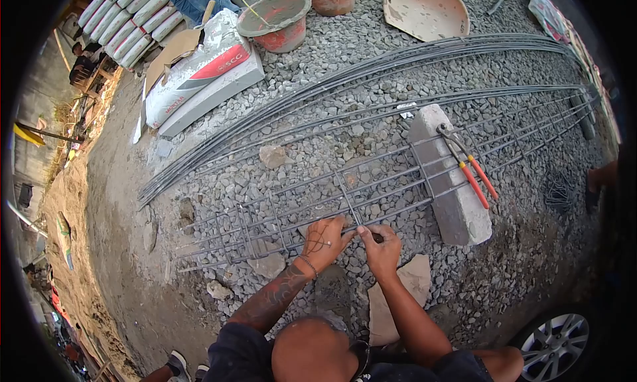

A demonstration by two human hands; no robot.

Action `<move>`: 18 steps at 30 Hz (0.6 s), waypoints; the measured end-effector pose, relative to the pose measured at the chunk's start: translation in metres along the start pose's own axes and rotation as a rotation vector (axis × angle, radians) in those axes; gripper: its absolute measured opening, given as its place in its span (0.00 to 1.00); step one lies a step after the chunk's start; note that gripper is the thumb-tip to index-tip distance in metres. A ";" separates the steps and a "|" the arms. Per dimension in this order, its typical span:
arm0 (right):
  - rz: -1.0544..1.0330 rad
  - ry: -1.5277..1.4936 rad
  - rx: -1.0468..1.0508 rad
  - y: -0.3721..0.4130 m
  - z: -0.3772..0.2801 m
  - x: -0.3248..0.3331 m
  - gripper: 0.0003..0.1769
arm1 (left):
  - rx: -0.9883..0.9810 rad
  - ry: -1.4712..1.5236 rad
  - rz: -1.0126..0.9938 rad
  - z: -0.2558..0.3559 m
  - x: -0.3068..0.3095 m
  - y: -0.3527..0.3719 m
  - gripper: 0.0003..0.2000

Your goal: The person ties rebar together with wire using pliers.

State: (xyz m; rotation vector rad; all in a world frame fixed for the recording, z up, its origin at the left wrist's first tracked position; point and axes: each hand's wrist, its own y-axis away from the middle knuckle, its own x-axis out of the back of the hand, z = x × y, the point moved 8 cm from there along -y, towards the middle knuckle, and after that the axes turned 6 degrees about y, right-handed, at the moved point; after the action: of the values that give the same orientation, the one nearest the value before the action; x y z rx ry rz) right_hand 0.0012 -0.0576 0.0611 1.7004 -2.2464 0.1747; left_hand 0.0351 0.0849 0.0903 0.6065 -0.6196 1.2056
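A long cage of thin steel rebar (pixel 391 175) lies over the gravel, with square stirrups spaced along its bars. Around the near lower corner of one stirrup (pixel 346 195), my left hand (pixel 324 242) closes its fingers on the steel. My right hand (pixel 382 248) pinches the same corner from the other side, thumb and forefinger together. Any tie wire between the fingers is too small to make out. Pincers with red and yellow handles (pixel 476 179) rest on the concrete block (pixel 458 213) under the cage, right of my hands.
Loose rebar rods (pixel 312 90) curve across the gravel beyond the cage. A mortar bag (pixel 196 76) lies on a pale block at back left, beside a bucket (pixel 275 25). Coiled wire (pixel 563 189) sits at right. A car wheel (pixel 554 342) stands at lower right.
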 end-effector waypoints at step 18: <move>0.039 0.012 -0.055 0.001 0.008 -0.004 0.13 | 0.721 0.676 -0.130 -0.056 -0.056 -0.008 0.12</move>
State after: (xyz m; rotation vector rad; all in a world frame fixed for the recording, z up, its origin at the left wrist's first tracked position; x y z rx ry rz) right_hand 0.0004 -0.0555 0.0527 1.6242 -2.2556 0.1302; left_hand 0.0357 0.0861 0.0109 0.7571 0.4457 1.4008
